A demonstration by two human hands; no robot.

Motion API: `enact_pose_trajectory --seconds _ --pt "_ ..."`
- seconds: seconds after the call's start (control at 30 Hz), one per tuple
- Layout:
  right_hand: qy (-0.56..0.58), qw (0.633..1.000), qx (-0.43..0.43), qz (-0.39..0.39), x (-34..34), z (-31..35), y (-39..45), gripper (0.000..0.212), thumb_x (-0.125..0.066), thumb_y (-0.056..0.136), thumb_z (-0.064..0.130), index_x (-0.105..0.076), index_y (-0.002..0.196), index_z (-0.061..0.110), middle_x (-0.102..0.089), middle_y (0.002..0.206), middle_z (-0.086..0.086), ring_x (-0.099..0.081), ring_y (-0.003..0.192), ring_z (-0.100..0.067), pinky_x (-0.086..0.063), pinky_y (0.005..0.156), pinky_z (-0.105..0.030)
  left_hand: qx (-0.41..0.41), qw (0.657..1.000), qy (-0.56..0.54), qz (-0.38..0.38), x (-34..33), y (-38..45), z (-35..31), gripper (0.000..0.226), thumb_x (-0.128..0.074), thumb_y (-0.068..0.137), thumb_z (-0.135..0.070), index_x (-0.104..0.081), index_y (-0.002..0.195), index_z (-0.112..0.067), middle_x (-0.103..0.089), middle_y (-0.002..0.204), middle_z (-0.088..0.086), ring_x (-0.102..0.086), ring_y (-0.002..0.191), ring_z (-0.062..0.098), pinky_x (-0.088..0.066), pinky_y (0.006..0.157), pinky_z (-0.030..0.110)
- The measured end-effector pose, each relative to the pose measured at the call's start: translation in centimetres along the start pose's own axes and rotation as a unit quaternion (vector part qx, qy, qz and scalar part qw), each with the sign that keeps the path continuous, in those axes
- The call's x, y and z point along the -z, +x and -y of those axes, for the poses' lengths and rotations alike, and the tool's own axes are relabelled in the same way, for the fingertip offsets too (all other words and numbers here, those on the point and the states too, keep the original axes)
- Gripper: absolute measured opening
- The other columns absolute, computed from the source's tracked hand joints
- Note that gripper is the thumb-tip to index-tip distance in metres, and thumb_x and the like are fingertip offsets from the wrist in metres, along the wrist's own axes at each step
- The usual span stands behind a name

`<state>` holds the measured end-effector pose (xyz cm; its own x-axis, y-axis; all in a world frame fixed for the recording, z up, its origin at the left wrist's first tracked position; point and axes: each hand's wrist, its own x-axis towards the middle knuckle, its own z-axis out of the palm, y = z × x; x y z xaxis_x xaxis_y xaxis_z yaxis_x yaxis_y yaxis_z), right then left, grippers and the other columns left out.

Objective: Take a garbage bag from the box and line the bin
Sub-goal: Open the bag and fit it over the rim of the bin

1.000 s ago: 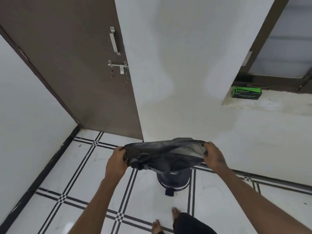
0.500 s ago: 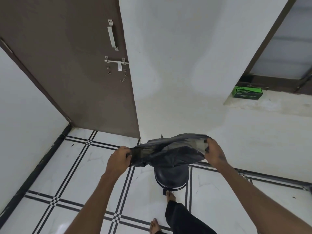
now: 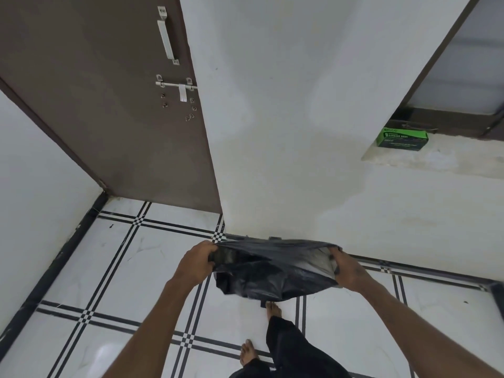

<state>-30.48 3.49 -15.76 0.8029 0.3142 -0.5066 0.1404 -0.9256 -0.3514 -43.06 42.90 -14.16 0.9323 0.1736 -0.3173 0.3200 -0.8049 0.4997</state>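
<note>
Head view: black garbage bag now lower in the frame than a second ago, stretched wide just below centre and covering the bin completely; bin visible beneath it a moment ago, now hidden. Probably being drawn down over the bin's rim, so lining looks under way but unfinished. Left hand closed around the bag's left edge, fingers curled tight on the plastic. Right hand clamped likewise on the right edge, thumb on top. Mouth of the bag pulled taut between them. Green garbage bag box on the ledge at right, well apart.
</note>
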Motion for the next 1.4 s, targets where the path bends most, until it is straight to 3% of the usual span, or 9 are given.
enact_pose_trajectory --seconds 0.17,0.3,0.53,0.67,0.8,0.97,1.13,1.27,1.4 --pt "0.003 1.000 -0.024 0.014 -1.0 -1.2 0.4 0.033 -0.051 0.081 -0.005 -0.048 0.109 0.012 -0.052 0.104 -0.004 -0.053 0.092 -0.024 -0.041 0.074 -0.030 0.022 0.999 0.006 0.034 -1.0 0.0 0.2 0.029 -0.063 0.084 -0.005 -0.071 0.109 -0.017 -0.069 0.107 -0.004 -0.064 0.097 0.016 -0.046 0.080 0.022" --pt "0.052 0.999 -0.001 0.010 -1.6 -0.8 0.6 0.025 -0.051 0.077 0.012 -0.044 0.100 0.021 -0.054 0.100 0.000 -0.057 0.093 -0.026 -0.043 0.076 -0.033 0.028 0.999 0.007 0.036 -1.5 0.2 -0.1 0.031 -0.065 0.082 -0.004 -0.070 0.108 -0.020 -0.065 0.110 -0.005 -0.064 0.099 0.019 -0.048 0.081 0.025" --pt "0.080 0.996 -0.048 0.013 -5.3 -2.8 1.8 0.046 -0.053 0.080 0.021 -0.048 0.126 0.019 -0.054 0.118 -0.003 -0.059 0.102 -0.024 -0.051 0.089 -0.039 0.019 0.998 -0.003 0.052 -4.8 0.4 -2.4 0.046 -0.068 0.084 -0.006 -0.061 0.128 -0.017 -0.056 0.134 -0.002 -0.063 0.113 0.023 -0.051 0.096 0.031" --pt "0.125 0.989 -0.079 -0.004 -7.9 -5.5 3.3 0.054 -0.055 0.076 0.019 -0.037 0.126 0.027 -0.054 0.120 -0.004 -0.061 0.097 -0.023 -0.056 0.084 -0.044 0.043 0.999 -0.008 0.029 -7.0 0.8 -3.9 0.048 -0.061 0.089 -0.008 -0.052 0.136 -0.017 -0.047 0.145 -0.001 -0.063 0.115 0.026 -0.052 0.098 0.037" --pt "0.201 0.975 -0.081 -0.049 -8.4 -5.6 4.5 0.085 -0.070 0.073 0.018 -0.030 0.145 0.039 -0.045 0.136 0.000 -0.057 0.113 -0.025 -0.057 0.087 -0.047 0.060 0.998 -0.009 0.001 -8.3 2.2 -5.7 0.048 -0.059 0.089 -0.003 -0.052 0.135 -0.015 -0.039 0.151 -0.001 -0.063 0.114 0.026 -0.052 0.096 0.036" --pt "0.223 0.967 -0.115 -0.045 -8.2 -4.0 5.5 0.077 -0.059 0.074 0.003 -0.036 0.144 0.025 -0.052 0.128 -0.010 -0.060 0.109 -0.034 -0.057 0.084 -0.047 0.073 0.997 -0.024 0.028 -10.6 4.5 -7.7 0.056 -0.062 0.091 -0.008 -0.046 0.143 -0.015 -0.039 0.152 0.000 -0.060 0.120 0.027 -0.052 0.100 0.038" --pt "0.271 0.955 -0.114 -0.036 -9.3 -3.6 8.3 0.088 -0.068 0.077 0.016 -0.023 0.148 0.042 -0.052 0.132 -0.003 -0.058 0.110 -0.029 -0.057 0.084 -0.053 0.106 0.993 -0.003 0.047 -14.4 8.1 -7.8 0.068 -0.062 0.089 -0.002 -0.037 0.151 -0.017 -0.035 0.157 0.003 -0.053 0.129 0.028 -0.051 0.103 0.041" --pt "0.253 0.959 -0.129 -0.012 -12.6 -4.5 10.6 0.100 -0.061 0.076 0.003 -0.012 0.150 0.048 -0.049 0.136 -0.003 -0.058 0.110 -0.029 -0.057 0.084 -0.052 0.087 0.993 -0.013 0.085 -17.6 10.8 -7.2 0.091 -0.069 0.081 0.001 -0.024 0.156 -0.021 -0.028 0.159 0.002 -0.059 0.117 0.030 -0.057 0.091 0.043" --pt "0.202 0.968 -0.142 0.039 -19.0 -6.7 15.7 0.099 -0.052 0.071 -0.007 -0.013 0.155 0.030 -0.047 0.136 -0.009 -0.058 0.110 -0.033 -0.055 0.085 -0.048 0.104 0.990 -0.047 0.078 -24.2 15.0 -3.1 0.092 -0.068 0.083 -0.004 -0.019 0.157 -0.026 -0.030 0.159 0.001 -0.058 0.120 0.031 -0.054 0.081 0.036"
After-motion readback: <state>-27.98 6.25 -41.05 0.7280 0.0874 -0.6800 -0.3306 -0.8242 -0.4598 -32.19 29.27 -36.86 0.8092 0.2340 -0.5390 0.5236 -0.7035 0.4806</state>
